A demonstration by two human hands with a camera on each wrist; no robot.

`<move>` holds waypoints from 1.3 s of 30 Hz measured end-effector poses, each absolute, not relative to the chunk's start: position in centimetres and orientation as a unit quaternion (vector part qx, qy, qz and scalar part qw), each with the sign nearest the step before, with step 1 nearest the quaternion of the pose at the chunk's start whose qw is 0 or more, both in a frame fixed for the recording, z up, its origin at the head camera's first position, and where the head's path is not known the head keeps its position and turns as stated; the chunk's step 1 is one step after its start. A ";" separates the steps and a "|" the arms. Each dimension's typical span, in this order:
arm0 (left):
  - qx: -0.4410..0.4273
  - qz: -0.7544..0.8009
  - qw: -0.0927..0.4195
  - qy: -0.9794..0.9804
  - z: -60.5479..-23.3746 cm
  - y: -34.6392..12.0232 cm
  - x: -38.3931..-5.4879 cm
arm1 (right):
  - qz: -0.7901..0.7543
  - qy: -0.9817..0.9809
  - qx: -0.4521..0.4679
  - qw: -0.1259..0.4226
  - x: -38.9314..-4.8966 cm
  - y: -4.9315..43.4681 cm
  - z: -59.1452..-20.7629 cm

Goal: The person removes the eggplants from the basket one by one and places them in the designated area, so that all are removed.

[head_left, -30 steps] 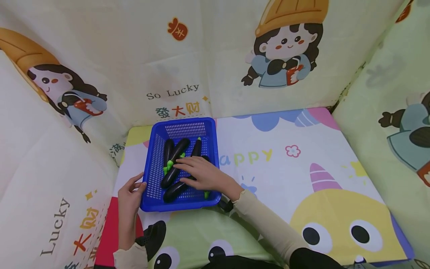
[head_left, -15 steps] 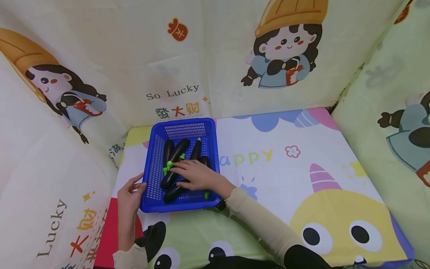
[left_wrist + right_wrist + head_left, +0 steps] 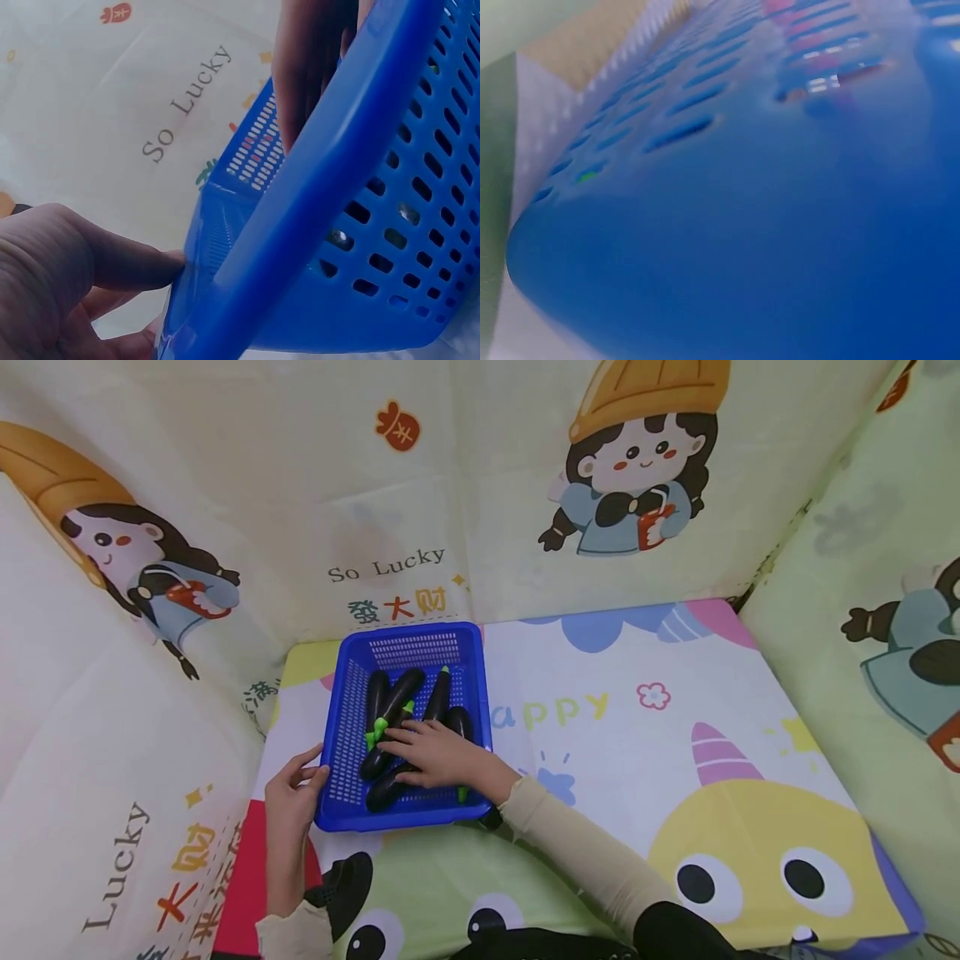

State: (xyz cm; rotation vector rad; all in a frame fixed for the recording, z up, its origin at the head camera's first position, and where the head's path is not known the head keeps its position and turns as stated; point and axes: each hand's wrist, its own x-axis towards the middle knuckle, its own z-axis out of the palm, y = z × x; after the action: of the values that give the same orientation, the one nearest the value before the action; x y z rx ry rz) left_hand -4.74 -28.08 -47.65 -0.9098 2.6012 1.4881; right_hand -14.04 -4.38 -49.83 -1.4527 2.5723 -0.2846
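A blue plastic basket with slotted walls holds several dark eggplants with green stems. At its left side, my left hand pinches the rim; in the left wrist view the thumb presses the rim, with other fingers at the outer side. My right hand reaches in over the right wall, its fingers stretched across the eggplants in the middle. Under its thumb lies the front eggplant, partly covered by the hand. The basket wall fills most of the right wrist view, hiding that hand.
A cartoon-printed cloth covers the table under the basket. Printed sheets hang at the back, left and right as walls. A dark object shows beside the basket's front right corner, under the right forearm.
My right hand has moved slightly down and towards me among the eggplants, showing more of the eggplant at the right wall. The left hand and basket stay in place.
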 end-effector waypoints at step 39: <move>-0.278 0.480 -0.006 0.832 -47.7 -28.2 -4.6 | -0.118 0.832 -0.528 0.124 -14.0 -4.6 -50.8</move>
State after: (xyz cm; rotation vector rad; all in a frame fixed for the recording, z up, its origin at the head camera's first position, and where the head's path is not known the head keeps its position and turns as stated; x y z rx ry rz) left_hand -4.61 -28.16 -47.66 -0.8759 2.6255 1.5126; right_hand -13.97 -4.57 -50.79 -1.5401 2.4242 -0.3444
